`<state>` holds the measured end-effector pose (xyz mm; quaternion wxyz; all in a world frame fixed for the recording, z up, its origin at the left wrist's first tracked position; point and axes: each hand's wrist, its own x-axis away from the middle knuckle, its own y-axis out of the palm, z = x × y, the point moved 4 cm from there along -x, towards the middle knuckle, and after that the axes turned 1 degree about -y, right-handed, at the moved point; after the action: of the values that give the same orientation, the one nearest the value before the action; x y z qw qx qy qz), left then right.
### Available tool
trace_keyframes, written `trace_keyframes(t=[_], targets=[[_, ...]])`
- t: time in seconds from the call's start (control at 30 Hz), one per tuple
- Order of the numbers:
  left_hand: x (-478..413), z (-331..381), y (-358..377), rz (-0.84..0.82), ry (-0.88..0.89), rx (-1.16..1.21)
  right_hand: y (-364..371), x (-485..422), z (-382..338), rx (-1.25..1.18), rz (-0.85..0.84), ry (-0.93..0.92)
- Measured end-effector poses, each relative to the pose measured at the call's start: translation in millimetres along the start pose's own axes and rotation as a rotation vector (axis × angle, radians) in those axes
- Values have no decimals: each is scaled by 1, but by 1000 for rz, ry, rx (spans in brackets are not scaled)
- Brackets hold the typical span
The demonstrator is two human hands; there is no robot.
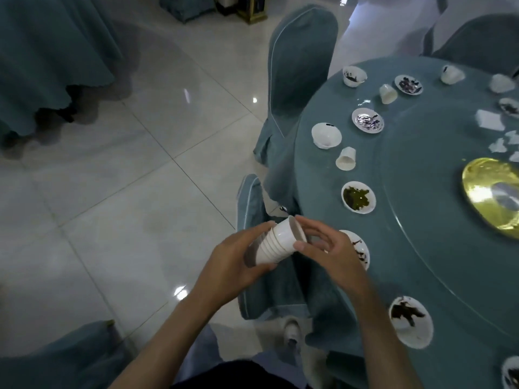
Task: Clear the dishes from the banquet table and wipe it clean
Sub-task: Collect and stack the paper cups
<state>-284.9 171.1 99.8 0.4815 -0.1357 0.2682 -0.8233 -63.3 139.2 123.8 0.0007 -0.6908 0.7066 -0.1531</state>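
A stack of several white cups lies tilted between my hands, just off the table's left edge. My left hand grips the stack from below and behind. My right hand touches the top cup's rim with thumb and fingertips, its fingers curved around the mouth. On the round table with a teal cloth stand dirty white dishes: a saucer with green leaves, a smeared bowl, a saucer partly hidden behind my right hand, and loose cups.
A glass turntable with a gold plate fills the table's middle. Teal-covered chairs stand along the left edge, one right under my hands. Another draped table is far left. Tiled floor lies between.
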Motion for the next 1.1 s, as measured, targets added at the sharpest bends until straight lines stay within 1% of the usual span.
trace_keyframes(t=[0.17,0.27,0.37,0.5,0.57,0.7,0.83,0.93,1.1], targets=[[-6,-42,-75,13,8,21,67,-37,-33,-4,-41,-5],[-8,-64,-112,-14,1,115,102,-61,-47,35,-105,-5],[-15,-83,-138,-32,-18,158,126,-86,-57,77,-145,6],[-36,-100,-157,-15,-26,159,142,-117,-61,42,-157,21],[-53,-107,-161,-30,-35,186,145,-135,-58,10,-134,42],[-101,-118,-163,-65,-27,193,143,-178,-55,-31,-25,42],[-162,-128,-164,-100,-36,213,126,-226,-53,-123,7,64],[-203,-130,-167,-141,-47,178,109,-257,-56,-130,4,94],[-264,-132,-176,-140,27,104,93,-304,-68,-120,107,86]])
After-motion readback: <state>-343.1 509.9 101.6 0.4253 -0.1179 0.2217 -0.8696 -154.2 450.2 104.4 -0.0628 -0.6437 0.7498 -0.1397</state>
